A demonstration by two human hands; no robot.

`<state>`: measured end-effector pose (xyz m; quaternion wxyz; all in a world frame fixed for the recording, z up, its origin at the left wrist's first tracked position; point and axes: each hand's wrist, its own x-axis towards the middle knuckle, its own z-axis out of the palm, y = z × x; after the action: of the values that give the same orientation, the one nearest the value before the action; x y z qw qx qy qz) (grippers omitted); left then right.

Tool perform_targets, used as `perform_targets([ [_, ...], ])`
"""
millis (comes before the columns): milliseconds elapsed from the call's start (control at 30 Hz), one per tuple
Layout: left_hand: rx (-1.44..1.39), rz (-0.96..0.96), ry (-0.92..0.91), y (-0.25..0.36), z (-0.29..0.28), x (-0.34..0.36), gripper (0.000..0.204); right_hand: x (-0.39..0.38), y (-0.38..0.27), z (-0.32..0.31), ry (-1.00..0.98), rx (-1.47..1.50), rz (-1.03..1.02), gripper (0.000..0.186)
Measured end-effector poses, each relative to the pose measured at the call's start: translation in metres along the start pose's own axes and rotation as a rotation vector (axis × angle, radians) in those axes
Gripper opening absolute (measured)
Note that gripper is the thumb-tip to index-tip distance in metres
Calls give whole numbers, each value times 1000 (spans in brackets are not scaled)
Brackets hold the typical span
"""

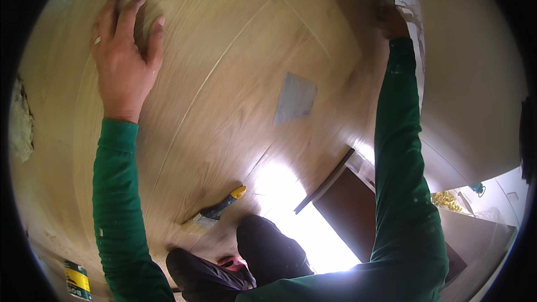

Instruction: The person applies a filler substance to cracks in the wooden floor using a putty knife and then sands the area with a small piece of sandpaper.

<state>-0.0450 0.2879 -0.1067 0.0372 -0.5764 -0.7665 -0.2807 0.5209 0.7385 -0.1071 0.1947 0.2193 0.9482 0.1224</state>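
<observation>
My left hand (127,61) rests on the wood-look floor (224,106) at the upper left, its fingers spread and a ring on one of them. At the far right, my right hand (393,21) is at the foot of the pale wall (467,78), beside a rough whitish strip. Its fingers look curled in shadow, and whatever they hold is hidden. Between my arms lies a flat grey piece with straight edges (296,98). Nearer my knees, a paintbrush (221,207) with a black and yellow handle lies on the floor.
A dark green and yellow can (77,281) stands at the lower left. Bright light comes through a doorway beside a brown panel (348,212). Further right, a clump of yellow pieces (446,201) lies near clear plastic. A whitish rough patch (21,120) shows at the left edge.
</observation>
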Motion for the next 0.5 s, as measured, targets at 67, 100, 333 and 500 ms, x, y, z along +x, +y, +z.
perform_targets([
  [67,-7,4,12,2,1,1,37,-6,-15,-12,-28,-6,-60,40],
  [100,-1,0,7,1,0,0,37,-4,-29,-21,-35,1,-81,42],
  [333,-47,-4,43,-1,2,-3,39,5,-148,-65,-81,665,746,21],
  [500,-125,-39,58,2,-5,0,43,-25,-218,-98,-238,53,257,16],
])
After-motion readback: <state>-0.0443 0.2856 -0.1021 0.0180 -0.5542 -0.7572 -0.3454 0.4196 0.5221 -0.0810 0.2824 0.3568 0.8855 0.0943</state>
